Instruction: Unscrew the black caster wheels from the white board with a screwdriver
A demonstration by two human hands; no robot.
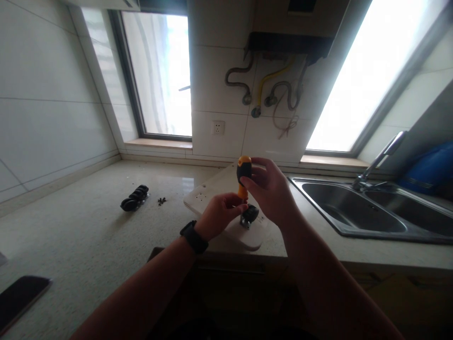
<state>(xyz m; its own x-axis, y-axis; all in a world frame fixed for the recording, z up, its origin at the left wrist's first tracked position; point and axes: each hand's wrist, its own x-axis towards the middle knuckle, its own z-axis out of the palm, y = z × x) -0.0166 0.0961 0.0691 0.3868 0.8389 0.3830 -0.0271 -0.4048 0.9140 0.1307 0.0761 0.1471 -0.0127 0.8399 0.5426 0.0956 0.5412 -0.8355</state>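
My right hand [267, 186] is wrapped round the orange and black handle of a screwdriver [243, 171], which stands upright with its shaft pointing down. At the lower end of the shaft, the fingers of my left hand [222, 212] are pinched together; what lies between them is hidden. Right beside those fingertips, a black caster wheel [251, 213] with a metal bracket sits on a pale board [215, 189]. The board lies on the countertop, and small holes show near its left corner. A dark watch [194, 237] is on my left wrist.
Several black casters [134, 197] stand in a row on the countertop [88, 236] at left, beside a small pile of screws [162, 201]. A dark flat object [23, 300] lies at the lower left. On the right are a double sink [350, 208] and a faucet [378, 163].
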